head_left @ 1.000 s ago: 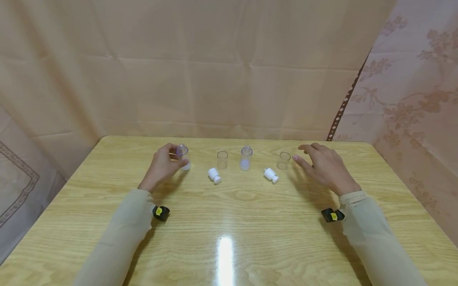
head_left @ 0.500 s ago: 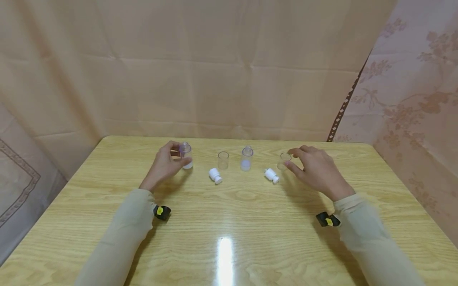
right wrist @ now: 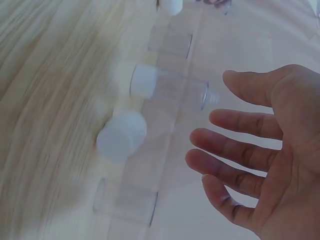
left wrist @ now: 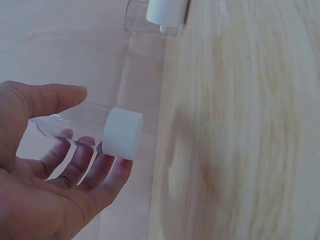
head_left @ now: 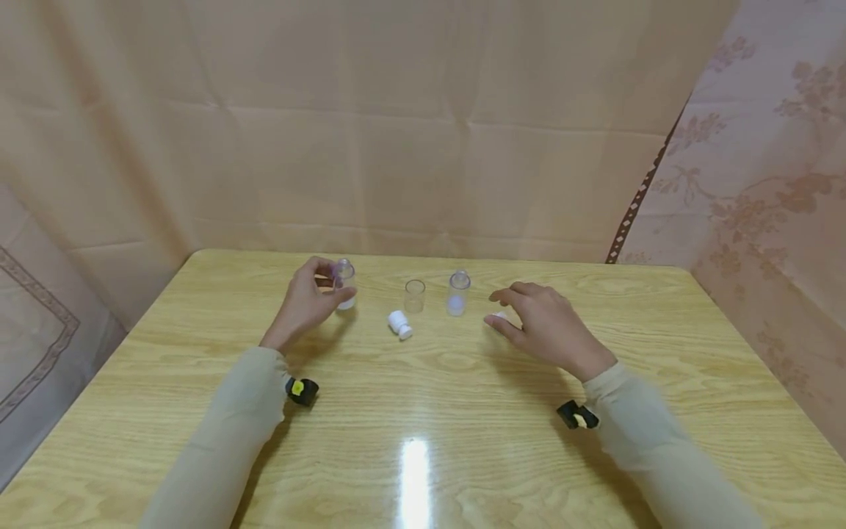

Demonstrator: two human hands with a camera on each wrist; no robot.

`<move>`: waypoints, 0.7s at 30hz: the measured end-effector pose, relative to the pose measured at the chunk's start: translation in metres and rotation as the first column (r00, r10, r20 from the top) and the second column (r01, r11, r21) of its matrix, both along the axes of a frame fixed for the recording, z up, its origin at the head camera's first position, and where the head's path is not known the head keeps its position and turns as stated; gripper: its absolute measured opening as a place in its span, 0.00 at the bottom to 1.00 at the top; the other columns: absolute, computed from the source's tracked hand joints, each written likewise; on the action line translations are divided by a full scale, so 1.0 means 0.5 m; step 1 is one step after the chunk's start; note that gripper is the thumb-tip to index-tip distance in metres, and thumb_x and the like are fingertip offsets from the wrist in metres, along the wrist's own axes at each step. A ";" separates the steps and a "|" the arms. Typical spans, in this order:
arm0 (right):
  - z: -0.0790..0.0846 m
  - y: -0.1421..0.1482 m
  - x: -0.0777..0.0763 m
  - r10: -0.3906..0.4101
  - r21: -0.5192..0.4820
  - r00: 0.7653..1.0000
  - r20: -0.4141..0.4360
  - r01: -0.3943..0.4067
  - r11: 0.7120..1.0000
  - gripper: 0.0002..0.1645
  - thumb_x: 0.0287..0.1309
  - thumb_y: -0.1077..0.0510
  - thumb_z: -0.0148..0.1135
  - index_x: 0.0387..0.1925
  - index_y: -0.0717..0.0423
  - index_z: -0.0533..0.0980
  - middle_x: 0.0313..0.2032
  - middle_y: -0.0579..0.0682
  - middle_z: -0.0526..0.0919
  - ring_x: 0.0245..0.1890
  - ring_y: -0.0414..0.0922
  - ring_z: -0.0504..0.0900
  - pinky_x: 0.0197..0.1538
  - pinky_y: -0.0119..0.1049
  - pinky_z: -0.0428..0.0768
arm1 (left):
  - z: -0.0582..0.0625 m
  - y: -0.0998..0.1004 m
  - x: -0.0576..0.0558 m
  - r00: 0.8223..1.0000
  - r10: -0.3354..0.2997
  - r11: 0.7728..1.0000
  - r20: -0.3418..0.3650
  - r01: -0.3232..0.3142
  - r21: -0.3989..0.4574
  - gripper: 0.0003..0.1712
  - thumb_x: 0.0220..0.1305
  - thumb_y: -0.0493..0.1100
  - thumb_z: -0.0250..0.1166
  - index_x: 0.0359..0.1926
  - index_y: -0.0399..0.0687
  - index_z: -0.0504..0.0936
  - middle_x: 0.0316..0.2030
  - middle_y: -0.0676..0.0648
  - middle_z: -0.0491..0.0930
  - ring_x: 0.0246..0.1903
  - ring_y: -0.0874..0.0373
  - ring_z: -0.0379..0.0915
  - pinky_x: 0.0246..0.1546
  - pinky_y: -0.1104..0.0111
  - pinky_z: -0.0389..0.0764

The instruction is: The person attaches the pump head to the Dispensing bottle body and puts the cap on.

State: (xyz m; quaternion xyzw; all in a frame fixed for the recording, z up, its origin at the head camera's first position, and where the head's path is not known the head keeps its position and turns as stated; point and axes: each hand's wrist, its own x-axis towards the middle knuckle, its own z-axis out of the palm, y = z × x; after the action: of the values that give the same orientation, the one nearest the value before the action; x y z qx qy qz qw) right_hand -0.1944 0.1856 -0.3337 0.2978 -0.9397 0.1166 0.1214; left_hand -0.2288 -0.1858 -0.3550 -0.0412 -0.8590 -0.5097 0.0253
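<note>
My left hand (head_left: 311, 297) grips a clear bottle (head_left: 345, 283) with a white base, thumb on one side and fingers on the other. In the left wrist view the white base (left wrist: 122, 133) of that bottle points toward the wooden table. My right hand (head_left: 545, 323), fingers spread and slightly bent, hovers over a white pump top (right wrist: 121, 136), holding nothing. In the head view the hand mostly covers this pump top. A second clear bottle (head_left: 458, 295) with a white base stands upright left of the right hand.
Between the hands stands a clear cap (head_left: 414, 296), with another white pump top (head_left: 399, 324) lying before it. A further clear cap (right wrist: 127, 202) shows in the right wrist view; the right hand hides it in the head view. A curtain hangs behind the table (head_left: 370, 389).
My right hand has moved left, past the right-hand clear cap and over the right pump top. My left hand has raised its bottle slightly.
</note>
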 end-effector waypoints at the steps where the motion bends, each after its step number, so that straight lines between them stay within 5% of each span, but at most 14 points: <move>1: 0.000 -0.007 0.000 0.004 -0.001 1.000 0.003 -0.004 1.000 0.22 0.67 0.47 0.67 0.52 0.60 0.82 0.42 0.55 0.86 0.38 0.53 0.84 0.43 0.55 0.82 | 0.000 0.000 0.000 1.000 0.003 1.000 0.000 -0.003 0.000 0.30 0.67 0.41 0.69 0.62 0.31 0.67 0.57 0.34 0.70 0.58 0.39 0.72 0.55 0.54 0.79; 9: 0.005 -0.070 -0.001 0.058 -0.004 0.998 0.025 -0.058 0.998 0.23 0.65 0.47 0.69 0.53 0.59 0.81 0.42 0.54 0.85 0.33 0.48 0.83 0.40 0.50 0.82 | 0.000 -0.002 -0.003 1.000 0.018 1.000 -0.011 -0.018 0.019 0.30 0.65 0.41 0.70 0.61 0.32 0.68 0.57 0.35 0.72 0.57 0.40 0.73 0.54 0.53 0.80; 21: -0.003 -0.153 -0.008 0.052 -0.003 0.991 0.122 -0.052 0.999 0.24 0.67 0.46 0.66 0.56 0.57 0.80 0.46 0.53 0.86 0.42 0.50 0.85 0.42 0.49 0.83 | 0.002 -0.001 0.000 0.999 0.036 0.999 -0.032 -0.035 0.038 0.30 0.64 0.40 0.71 0.61 0.31 0.70 0.55 0.35 0.72 0.56 0.40 0.73 0.53 0.55 0.79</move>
State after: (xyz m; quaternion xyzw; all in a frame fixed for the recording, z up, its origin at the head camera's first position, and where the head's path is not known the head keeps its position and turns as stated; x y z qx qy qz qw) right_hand -0.1984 0.1093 -0.3352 0.3147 -0.9372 0.1376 0.0608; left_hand -0.2287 -0.1864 -0.3539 -0.0338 -0.8495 -0.5242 0.0492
